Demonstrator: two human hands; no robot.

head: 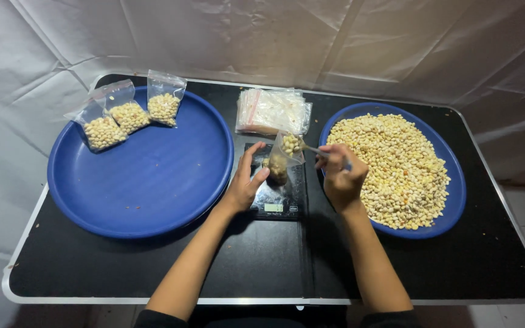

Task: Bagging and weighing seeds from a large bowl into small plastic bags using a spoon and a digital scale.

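On the left of the black tabletop (123, 267) sits a big round blue plastic tray (147, 182) with three small clear bags of pale beans (129, 112) along its far rim. In the middle, the left hand (247, 182) pinches a small clear plastic bag part-filled with beans (281, 159) standing on a black digital kitchen scale (274, 203). A stack of empty clear zip bags (273, 111) lies just beyond. The right hand (341, 176) grips a spoon (312, 149) at the bag's mouth, beside the right blue tray heaped with loose pale beans (402, 167).
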